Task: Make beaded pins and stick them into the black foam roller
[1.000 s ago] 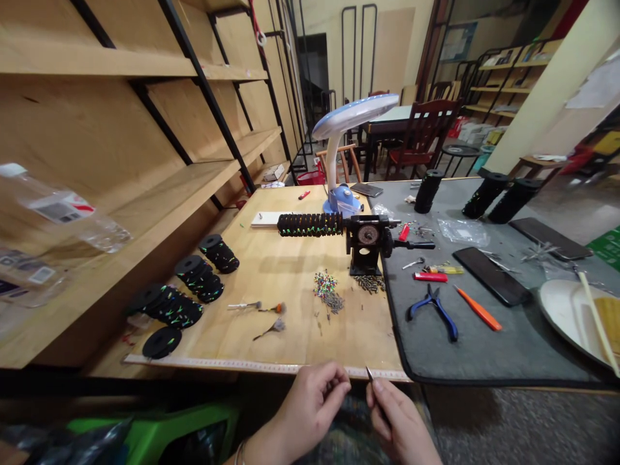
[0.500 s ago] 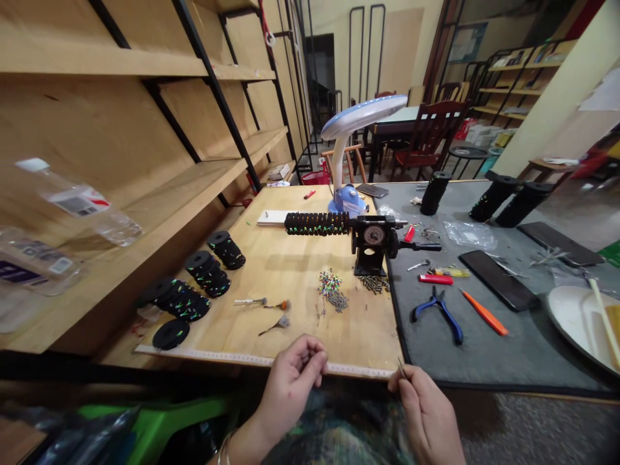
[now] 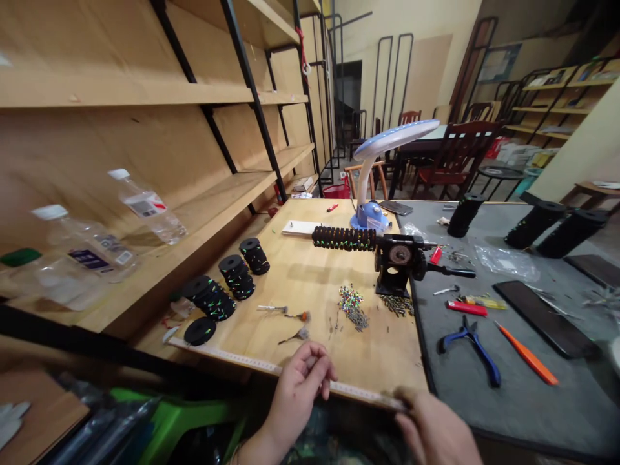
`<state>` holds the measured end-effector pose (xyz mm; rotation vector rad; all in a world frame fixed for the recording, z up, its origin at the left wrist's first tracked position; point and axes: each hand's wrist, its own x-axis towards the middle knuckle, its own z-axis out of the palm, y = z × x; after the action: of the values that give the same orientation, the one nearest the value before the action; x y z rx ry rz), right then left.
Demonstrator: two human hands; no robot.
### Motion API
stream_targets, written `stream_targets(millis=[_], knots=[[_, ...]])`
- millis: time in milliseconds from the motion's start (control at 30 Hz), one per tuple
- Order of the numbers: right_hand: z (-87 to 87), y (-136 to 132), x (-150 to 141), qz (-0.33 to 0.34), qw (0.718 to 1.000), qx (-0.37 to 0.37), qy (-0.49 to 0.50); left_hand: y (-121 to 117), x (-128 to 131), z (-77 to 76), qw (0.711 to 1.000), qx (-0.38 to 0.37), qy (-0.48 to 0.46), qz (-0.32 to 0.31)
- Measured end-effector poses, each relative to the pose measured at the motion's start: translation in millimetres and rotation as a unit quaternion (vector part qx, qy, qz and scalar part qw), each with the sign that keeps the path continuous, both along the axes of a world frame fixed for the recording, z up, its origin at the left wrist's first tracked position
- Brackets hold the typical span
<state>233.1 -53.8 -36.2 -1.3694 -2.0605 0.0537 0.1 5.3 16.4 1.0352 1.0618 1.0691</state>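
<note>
My left hand (image 3: 306,381) is over the table's front edge, thumb and fingers pinched together; whatever lies between them is too small to make out. To its right, my right hand (image 3: 433,423) is smeared by motion, with fingers curled in and their contents unclear. Beyond the hands lie a heap of coloured beads (image 3: 350,297), small grey metal pieces (image 3: 358,319) and darker metal pieces (image 3: 396,305). Nearest the left hand are thin wire-like bundles with tufts (image 3: 301,333). A hand-cranked winder with a dial (image 3: 400,255) carries a ridged black foam roll (image 3: 343,237) dotted with colours.
Black foam spools (image 3: 208,297) stand along the left side. On the grey mat (image 3: 460,400) at right lie blue-handled pliers (image 3: 469,349), an orange tool (image 3: 526,352), a red lighter (image 3: 465,308) and a dark phone (image 3: 545,320). A blue-white lamp (image 3: 371,213) stands behind.
The view has swung left, so the table contents appear farther right. My right hand, earlier pinching a thin metal pointed tool, is now blurred. My left hand keeps its pinch.
</note>
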Motion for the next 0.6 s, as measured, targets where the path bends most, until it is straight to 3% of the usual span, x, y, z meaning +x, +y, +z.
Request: stream_targets(millis=[67, 167, 233, 333, 467, 600], knots=[[5.2, 9.8, 30.6, -0.069, 0.995, 0.04, -0.06, -1.8, 0.1, -1.6, 1.0, -0.008, -0.007, -0.001], [2.6, 21.2, 63.1, -0.087, 0.977, 0.092, -0.172, -4.8, 1.4, -4.0, 1.0, -0.016, -0.02, -0.006], [-2.2, 23.8, 67.1, -0.1, 0.967, 0.1, -0.214, -6.4, 2.4, -4.8, 1.0, -0.015, -0.024, -0.007], [-4.1, 26.1, 43.1, -0.084, 0.97, 0.111, -0.2, -7.3, 3.3, -3.1, 1.0, -0.012, -0.026, -0.002], [2.5, 45.8, -17.1, 0.004, 0.99, 0.045, -0.134, -6.5, 2.3, 3.1, 0.999, -0.012, -0.033, 0.012], [7.6, 77.3, -53.2, -0.009, 0.988, 0.015, -0.152, -5.6, -1.9, 7.5, 0.999, -0.015, -0.041, 0.016]])
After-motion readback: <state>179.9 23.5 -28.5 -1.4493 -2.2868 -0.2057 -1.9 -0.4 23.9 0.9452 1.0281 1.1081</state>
